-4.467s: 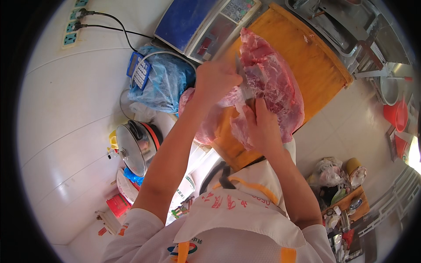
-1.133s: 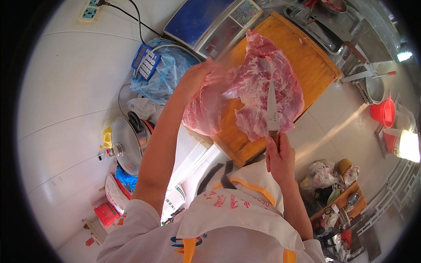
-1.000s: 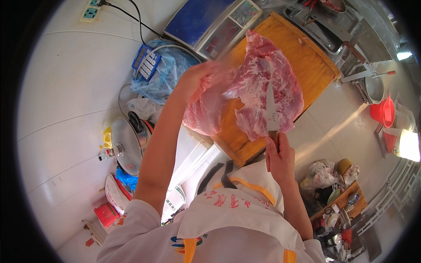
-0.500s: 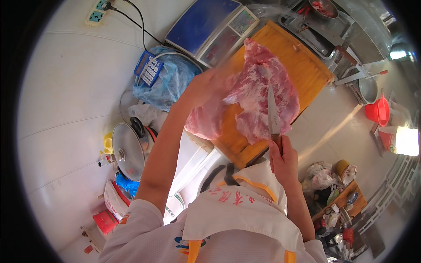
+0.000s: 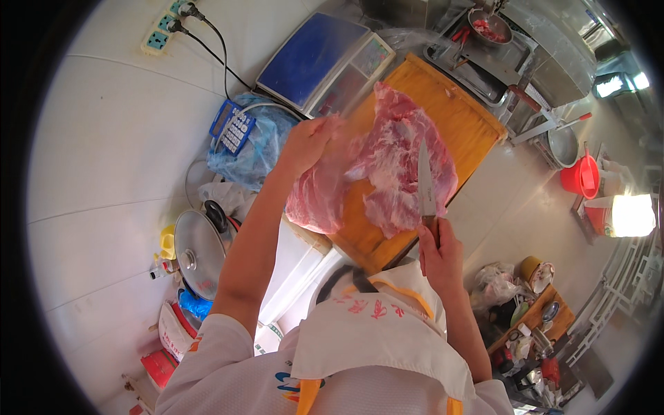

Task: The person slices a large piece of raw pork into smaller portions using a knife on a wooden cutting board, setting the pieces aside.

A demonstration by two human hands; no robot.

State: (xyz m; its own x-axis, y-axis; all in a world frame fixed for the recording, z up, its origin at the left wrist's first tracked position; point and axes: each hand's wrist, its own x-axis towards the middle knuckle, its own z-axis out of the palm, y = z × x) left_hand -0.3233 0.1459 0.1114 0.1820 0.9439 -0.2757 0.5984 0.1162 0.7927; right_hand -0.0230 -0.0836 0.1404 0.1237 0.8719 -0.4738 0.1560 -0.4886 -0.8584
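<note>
In my right hand (image 5: 441,257) is the handle of a kitchen knife (image 5: 427,181), its blade pointing away from me over a large slab of raw meat (image 5: 404,162). The slab lies on a wooden cutting board (image 5: 453,114). My left hand (image 5: 308,144) is closed at the upper edge of a second piece of raw meat (image 5: 317,200), on the board's left side. Blur around its fingertips hides part of the grip.
A blue-topped scale (image 5: 311,55) stands behind the board. Left of it a blue calculator (image 5: 234,128) rests on a blue plastic bag (image 5: 266,155). A lidded pot (image 5: 200,252) sits at the left. Far right are a red scoop (image 5: 581,176) and a pan of meat pieces (image 5: 490,29).
The view has shifted slightly, moving the board and scale in the picture. My left hand stays by the left meat piece, and my right hand keeps the knife over the slab.
</note>
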